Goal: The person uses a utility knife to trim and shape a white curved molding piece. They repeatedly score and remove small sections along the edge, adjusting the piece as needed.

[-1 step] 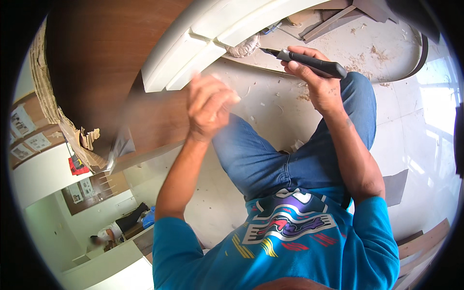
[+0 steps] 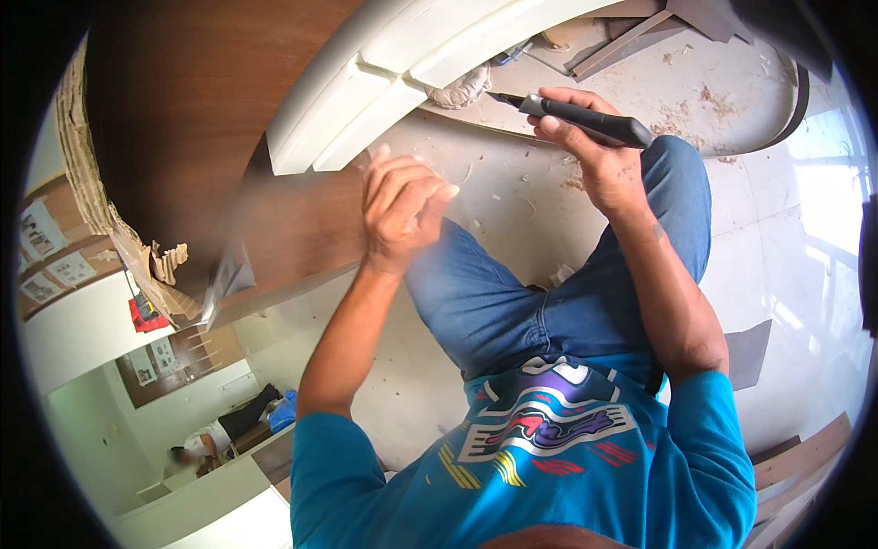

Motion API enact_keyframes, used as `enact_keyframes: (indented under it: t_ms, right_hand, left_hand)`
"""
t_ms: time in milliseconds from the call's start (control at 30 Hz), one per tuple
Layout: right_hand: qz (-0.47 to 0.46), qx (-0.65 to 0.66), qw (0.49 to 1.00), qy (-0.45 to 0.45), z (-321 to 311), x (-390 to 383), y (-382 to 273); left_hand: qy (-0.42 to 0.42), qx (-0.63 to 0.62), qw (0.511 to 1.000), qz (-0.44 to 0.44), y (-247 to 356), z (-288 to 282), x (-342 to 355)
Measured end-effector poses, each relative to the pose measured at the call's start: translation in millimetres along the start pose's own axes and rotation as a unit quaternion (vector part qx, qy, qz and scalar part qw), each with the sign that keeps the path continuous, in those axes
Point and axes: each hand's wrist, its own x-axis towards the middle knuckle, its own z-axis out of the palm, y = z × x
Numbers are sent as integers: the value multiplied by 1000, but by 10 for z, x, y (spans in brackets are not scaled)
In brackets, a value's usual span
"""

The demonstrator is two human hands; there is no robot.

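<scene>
My right hand [image 2: 599,151] grips a black utility knife [image 2: 594,119] by its thick handle. A grey section lies ahead of the grip, and the dark narrow tip points left. That tip is just right of a pale, rounded bundle [image 2: 462,89] under the white grooved panel [image 2: 366,101]. My left hand [image 2: 398,206] is raised below the panel's lower end, its fingers curled in and a little blurred. Whatever is inside those fingers, if anything, is hidden.
A brown wooden surface [image 2: 201,110] fills the upper left, with torn corrugated cardboard [image 2: 87,165] along its edge. Wood shavings [image 2: 718,101] and a curved dark strip [image 2: 800,110] lie on the floor. At lower left, another person [image 2: 215,439] is in the distance.
My left hand has shifted slightly down and to the right. The right hand and knife have moved a touch to the left.
</scene>
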Motion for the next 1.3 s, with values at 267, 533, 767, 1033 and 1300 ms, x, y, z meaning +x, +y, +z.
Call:
enact_keyframes:
  t_ms: [267,533,767,1033,1300]
  right_hand:
    - [-62,-62,995,-37,279,102,-107]
    - [-18,90,994,-55,615,231,114]
    - [-96,-33,994,-52,655,277,85]
    - [-143,-43,988,-48,797,359,143]
    - [-139,-42,989,-41,883,385,162]
  left_hand:
    - [97,125,987,-36,-68,-223,330]
    - [132,248,958,-51,-701,44,685]
    - [146,283,946,-61,-769,181,694]
    - [143,250,954,-88,-719,168,716]
    - [141,245,955,-93,-727,169,679]
